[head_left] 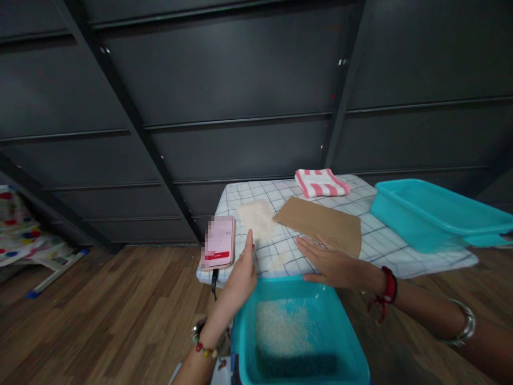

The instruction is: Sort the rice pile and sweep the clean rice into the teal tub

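A pile of rice-like white grains [259,218] lies on the checked cloth [264,188], and a thin scatter of grains [282,260] lies nearer the edge. My left hand [242,271] stands on its side at the left of the grains, fingers stretched out, holding nothing. Fingers extended, my right hand [326,262] is at the cloth by the near edge of a flat piece of brown cardboard [320,219]; whether it touches the cardboard I cannot tell. Below both hands, against the table edge, is a turquoise basin [348,334] with more grains [282,326] on its bottom.
A phone [219,243] with a lit screen lies at the table's left edge, a black strap hanging from it. A folded pink-and-white towel [321,183] is at the back. Another turquoise basin [425,219] stands at the right. Dark metal panels [240,69] rise behind.
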Available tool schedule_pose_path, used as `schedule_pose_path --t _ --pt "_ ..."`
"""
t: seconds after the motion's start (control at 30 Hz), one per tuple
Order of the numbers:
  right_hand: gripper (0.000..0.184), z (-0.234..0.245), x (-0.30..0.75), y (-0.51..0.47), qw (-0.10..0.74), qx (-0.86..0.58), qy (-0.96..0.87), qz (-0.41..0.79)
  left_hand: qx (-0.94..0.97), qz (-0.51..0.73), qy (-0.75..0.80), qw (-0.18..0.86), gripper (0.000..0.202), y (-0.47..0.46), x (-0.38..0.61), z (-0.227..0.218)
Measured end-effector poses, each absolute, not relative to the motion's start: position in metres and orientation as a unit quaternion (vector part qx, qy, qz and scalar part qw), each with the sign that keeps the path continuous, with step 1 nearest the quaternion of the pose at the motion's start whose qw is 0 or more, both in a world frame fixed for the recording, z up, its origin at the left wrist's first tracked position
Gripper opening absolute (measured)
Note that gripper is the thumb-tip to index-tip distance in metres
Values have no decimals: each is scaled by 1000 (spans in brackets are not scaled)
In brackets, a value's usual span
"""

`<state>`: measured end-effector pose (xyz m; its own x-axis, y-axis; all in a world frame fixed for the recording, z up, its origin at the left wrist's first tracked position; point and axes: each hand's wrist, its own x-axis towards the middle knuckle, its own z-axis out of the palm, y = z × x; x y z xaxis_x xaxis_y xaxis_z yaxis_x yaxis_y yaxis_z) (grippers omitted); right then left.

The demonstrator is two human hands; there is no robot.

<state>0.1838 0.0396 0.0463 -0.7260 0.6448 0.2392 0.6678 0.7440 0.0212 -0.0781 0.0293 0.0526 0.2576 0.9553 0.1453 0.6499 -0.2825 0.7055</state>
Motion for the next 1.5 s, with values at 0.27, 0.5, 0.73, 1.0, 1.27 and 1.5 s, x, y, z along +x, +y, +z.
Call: schedule_pose_path --t 0.27,0.5,0.73,1.0,1.27,1.5 --pt "63 46 183 39 129 -369 -919 -57 748 278 539 270 77 41 -69 67" --pt "67 43 185 39 150 -361 -919 -49 830 221 468 209 73 46 -81 73" --pt "64 44 184 39 113 -365 -923 -56 820 249 486 171 55 42 -86 65" --pt "68 43 182 39 96 -361 -926 -63 767 231 592 84 40 23 -80 52" --pt "68 40 183 39 103 -353 -926 -84 812 140 564 -48 52 6 -86 13" --pt "73 45 182 42 65 -364 -928 -38 806 105 580 -55 49 9 -82 21"
